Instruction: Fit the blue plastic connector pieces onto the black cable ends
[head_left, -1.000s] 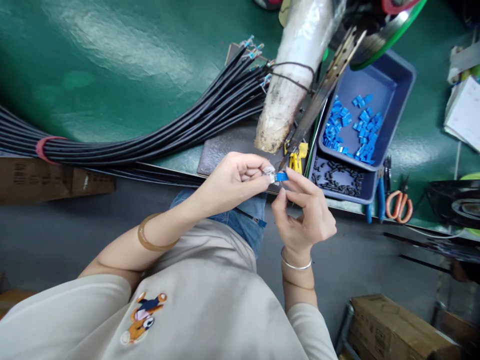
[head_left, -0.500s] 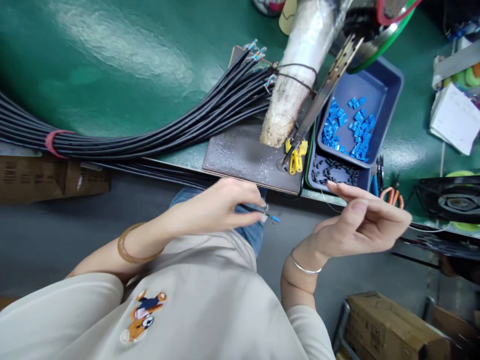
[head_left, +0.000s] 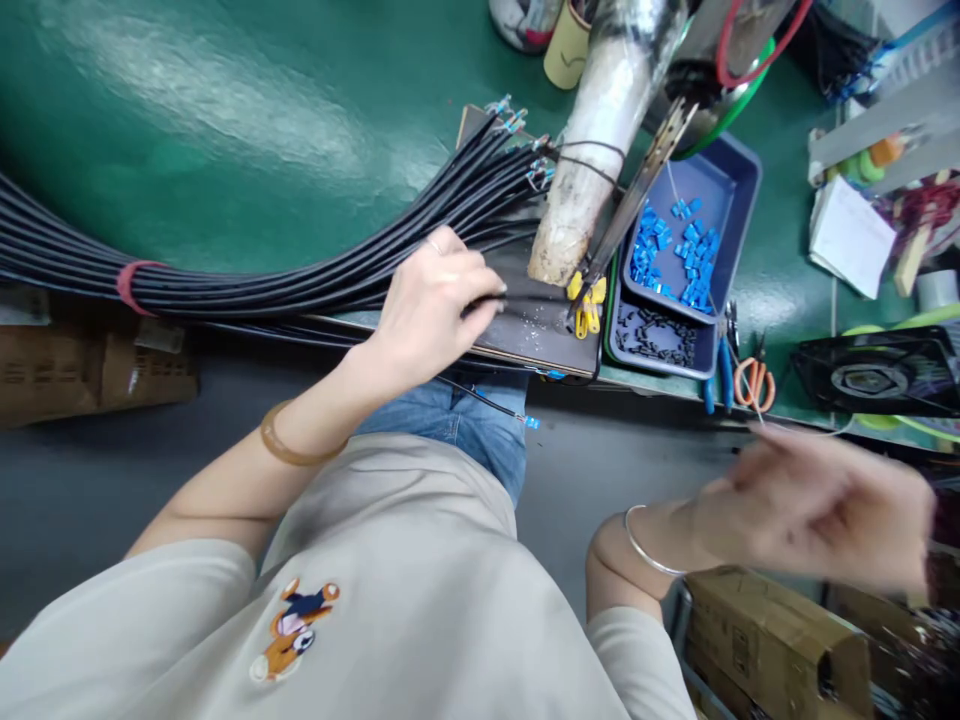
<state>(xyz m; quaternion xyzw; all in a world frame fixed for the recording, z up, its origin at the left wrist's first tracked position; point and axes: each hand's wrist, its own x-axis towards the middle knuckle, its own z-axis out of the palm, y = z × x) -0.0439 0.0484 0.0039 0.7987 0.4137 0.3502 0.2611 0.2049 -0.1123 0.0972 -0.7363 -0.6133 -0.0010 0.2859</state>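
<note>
My left hand (head_left: 439, 305) is over the dark board (head_left: 517, 345), thumb and fingers closed on a black cable beside the black cable bundle (head_left: 285, 285). Below the table edge hangs a cable with a blue end piece (head_left: 532, 422), clear of both hands. My right hand (head_left: 832, 505) is out at the right, blurred by motion, its fingers pinched on a thin white thread (head_left: 760, 408). Yellow clips (head_left: 587, 305) lie on the board near the tip of a wrapped white tube (head_left: 592, 150) and a metal strip (head_left: 637, 195).
A bin (head_left: 739, 225) of blue pieces overlaps a bin (head_left: 701, 362) of small black pieces. Beside them lie blue-handled pliers (head_left: 725, 375) and orange-handled scissors (head_left: 754, 383). A black fan (head_left: 874, 380) and papers (head_left: 851, 235) are farther right. Cardboard boxes (head_left: 780, 640) stand below.
My left hand has moved up from below the table edge onto the board, away from the blue-ended cable. My right hand has swung right and down, away from the bins. The view has shifted slightly.
</note>
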